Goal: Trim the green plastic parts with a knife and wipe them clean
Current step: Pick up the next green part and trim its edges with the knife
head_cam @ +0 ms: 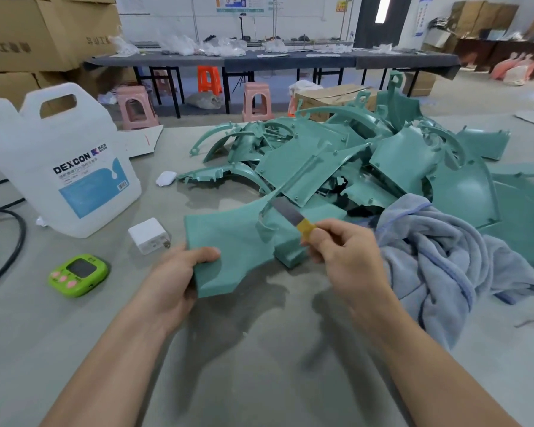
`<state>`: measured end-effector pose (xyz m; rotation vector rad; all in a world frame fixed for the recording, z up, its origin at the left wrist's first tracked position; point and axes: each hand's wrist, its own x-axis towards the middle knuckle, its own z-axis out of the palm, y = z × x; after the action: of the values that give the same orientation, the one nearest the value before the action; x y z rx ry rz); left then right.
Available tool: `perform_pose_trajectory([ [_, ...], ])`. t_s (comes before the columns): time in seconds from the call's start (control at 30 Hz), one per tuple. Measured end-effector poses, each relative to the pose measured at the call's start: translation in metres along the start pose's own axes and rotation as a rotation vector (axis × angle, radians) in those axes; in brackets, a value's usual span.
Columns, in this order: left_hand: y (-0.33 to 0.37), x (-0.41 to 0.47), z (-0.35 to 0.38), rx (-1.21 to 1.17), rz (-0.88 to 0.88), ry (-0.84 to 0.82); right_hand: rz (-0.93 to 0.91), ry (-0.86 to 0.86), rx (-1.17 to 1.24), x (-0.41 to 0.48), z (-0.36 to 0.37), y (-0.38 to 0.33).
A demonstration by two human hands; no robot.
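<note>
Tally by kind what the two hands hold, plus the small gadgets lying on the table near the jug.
Knife: 1
Green plastic part: 1
White charger: 1
Green timer: 1
Small white case: 1
Total: 5

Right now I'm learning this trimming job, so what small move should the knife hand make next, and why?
Probably draw the knife along the raised curved edge of the green part, shaving it. The right hand pinches the yellow handle with the blade against that edge, and the left hand grips the part's near corner, steadying it.
</note>
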<state>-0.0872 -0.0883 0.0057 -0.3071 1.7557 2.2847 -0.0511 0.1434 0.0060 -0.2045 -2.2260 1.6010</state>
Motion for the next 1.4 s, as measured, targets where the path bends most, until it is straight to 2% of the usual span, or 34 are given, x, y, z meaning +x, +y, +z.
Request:
perform_pose_trajectory([
  [0.1, -0.001, -0.002, 0.002, 0.076, 0.031, -0.043, 0.242, -0.19, 0.432, -0.004, 0.008, -0.006],
  [0.2, -0.004, -0.005, 0.006, 0.11, 0.038, -0.113, 0.341, -0.274, 0.592, -0.004, 0.009, -0.007],
  [0.37, -0.007, -0.008, 0.008, 0.137, 0.009, -0.24, 0.322, -0.219, 0.501, 0.001, 0.006, -0.004],
  [0.53, -0.007, 0.002, -0.001, 0.075, 0.033, -0.233, 0.212, -0.223, 0.292, 0.001, 0.004, 0.0],
  [0.6, -0.008, 0.004, -0.001, 0.114, 0.044, -0.202, 0.187, -0.197, 0.296, 0.0, 0.006, -0.002],
  [0.67, -0.008, 0.005, 0.001, 0.118, 0.094, -0.122, 0.156, -0.071, 0.334, 0.002, 0.004, -0.003],
  [0.77, -0.007, 0.004, 0.005, 0.087, 0.246, -0.008, 0.066, 0.091, 0.238, 0.005, -0.004, -0.002],
  [0.97, -0.01, -0.004, 0.014, 0.159, 0.515, 0.083, -0.042, -0.026, 0.17, -0.008, 0.013, -0.005],
  [1.13, -0.011, -0.006, 0.017, 0.22, 0.582, 0.119, -0.059, -0.094, -0.03, -0.017, 0.025, -0.006],
  [1.23, -0.011, -0.007, 0.017, 0.187, 0.589, 0.123, -0.129, -0.01, -0.17, -0.017, 0.021, -0.005],
  [1.4, -0.01, -0.007, 0.016, 0.187, 0.59, 0.122, -0.217, 0.082, -0.08, -0.015, 0.018, -0.009],
])
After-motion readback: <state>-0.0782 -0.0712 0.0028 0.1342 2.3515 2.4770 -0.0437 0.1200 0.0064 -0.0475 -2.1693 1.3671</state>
